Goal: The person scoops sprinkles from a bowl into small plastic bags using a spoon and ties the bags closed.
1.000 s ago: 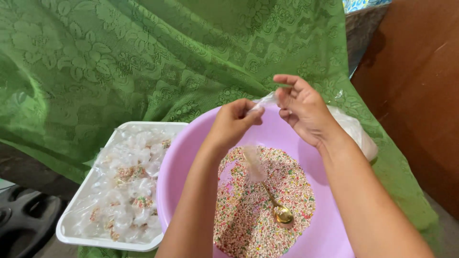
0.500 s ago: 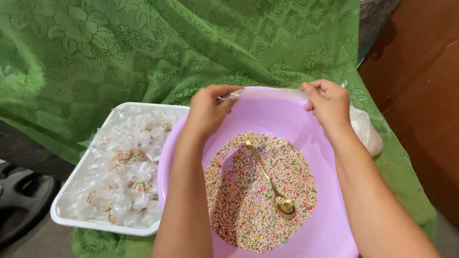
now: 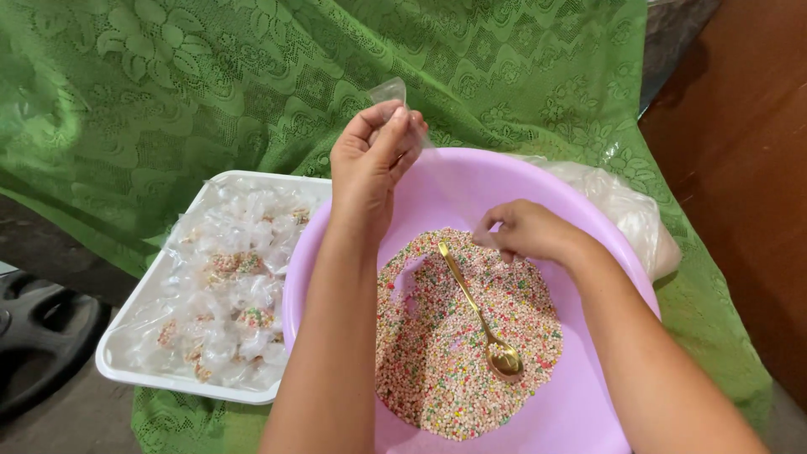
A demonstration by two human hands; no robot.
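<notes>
A gold spoon [image 3: 492, 336] is seen lying in coloured beads [image 3: 454, 361] low in the pink basin [image 3: 588, 403] at centre; above it the right hand [image 3: 525, 231] is held curled, its grip closed on nothing visible; higher, at upper centre, a clear plastic bag [image 3: 389, 91] is pinched in the left hand [image 3: 370, 160]; a white tray [image 3: 126, 382] of filled packets is set at lower left.

Two bare forearms rise from the lower edge of the frame, one at lower centre, the other at lower right. No sleeve or cuff shows on either arm, and no watch or bracelet at either wrist. The left hand [image 3: 370, 160] and the right hand [image 3: 525, 231] wear no gloves. The visible fingers carry no rings.
</notes>
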